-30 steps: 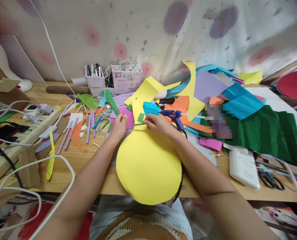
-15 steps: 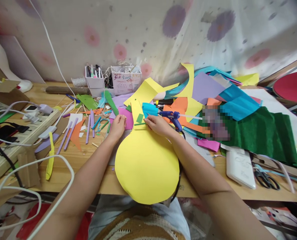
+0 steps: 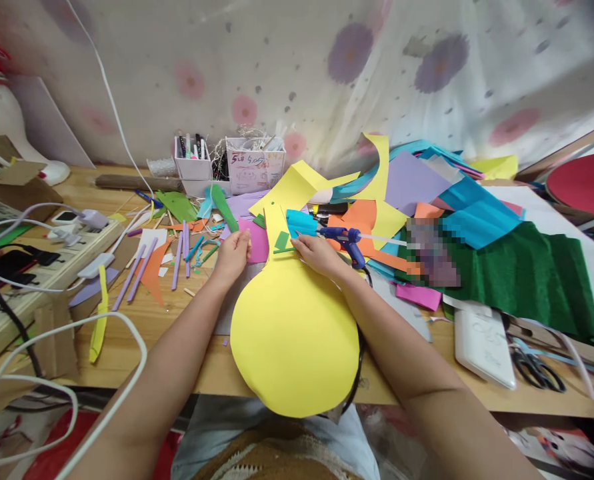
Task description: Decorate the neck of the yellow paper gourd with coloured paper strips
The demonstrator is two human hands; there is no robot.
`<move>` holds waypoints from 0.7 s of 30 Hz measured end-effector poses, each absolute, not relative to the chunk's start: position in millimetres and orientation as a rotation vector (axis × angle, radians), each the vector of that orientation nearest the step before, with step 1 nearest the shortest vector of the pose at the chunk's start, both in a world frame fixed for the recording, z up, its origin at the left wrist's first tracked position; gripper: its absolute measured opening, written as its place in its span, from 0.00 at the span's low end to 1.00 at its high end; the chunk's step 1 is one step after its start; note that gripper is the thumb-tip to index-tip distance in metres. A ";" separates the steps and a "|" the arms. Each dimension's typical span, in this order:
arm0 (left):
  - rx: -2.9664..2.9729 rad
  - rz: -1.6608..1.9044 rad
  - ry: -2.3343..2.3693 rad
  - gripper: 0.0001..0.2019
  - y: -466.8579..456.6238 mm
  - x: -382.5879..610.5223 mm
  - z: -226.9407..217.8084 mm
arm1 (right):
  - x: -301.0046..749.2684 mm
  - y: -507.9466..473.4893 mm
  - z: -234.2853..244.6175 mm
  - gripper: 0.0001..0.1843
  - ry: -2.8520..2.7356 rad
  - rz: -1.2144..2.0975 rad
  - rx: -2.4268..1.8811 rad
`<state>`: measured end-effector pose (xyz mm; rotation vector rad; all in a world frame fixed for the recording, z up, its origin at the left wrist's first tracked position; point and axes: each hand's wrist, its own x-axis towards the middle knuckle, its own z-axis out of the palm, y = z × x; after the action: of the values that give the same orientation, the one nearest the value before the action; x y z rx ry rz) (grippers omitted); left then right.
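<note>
A large yellow paper circle lies before me, overhanging the table's front edge. At its top, my right hand pinches one end of a thin green paper stick, which points left across yellow paper. A small green paper piece lies just beyond the stick. My left hand is closed beside a magenta paper sheet, apart from the stick; what its fingertips hold, if anything, cannot be made out. Just right of my right hand lies a blue glue gun.
Lilac paper sticks and scraps lie on the left by a power strip with looping white cables. Coloured paper and dark green cloth pile up on the right. Scissors and a white power bank are near the front right edge.
The view has tilted slightly, so the scene sits a little lower. My left hand has drawn slightly left, while my right hand keeps its pinch on the green stick.
</note>
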<state>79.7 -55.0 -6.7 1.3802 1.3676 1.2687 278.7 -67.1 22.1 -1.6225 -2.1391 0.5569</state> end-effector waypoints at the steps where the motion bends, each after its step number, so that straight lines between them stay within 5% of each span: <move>1: 1.368 1.278 1.348 0.11 -55.4 81.1 -6.8 | 279.2 -66.5 21.0 0.20 -2.134 0.549 -1.640; 8: 1.509 1.166 1.187 0.17 -66.3 91.8 -3.7 | 276.5 -69.3 17.4 0.20 -2.221 0.368 -1.737; 15: 1.365 1.094 1.191 0.09 -64.7 95.5 -8.4 | 274.8 -71.1 17.4 0.20 -2.257 0.214 -1.816; 21: 1.329 1.099 1.196 0.08 -66.0 97.1 -7.7 | 282.0 -71.0 21.8 0.13 -2.231 0.393 -1.609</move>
<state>97.1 -66.0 -7.7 1.3288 1.1960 1.0985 282.0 -71.0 21.8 -1.6085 -2.2311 0.3930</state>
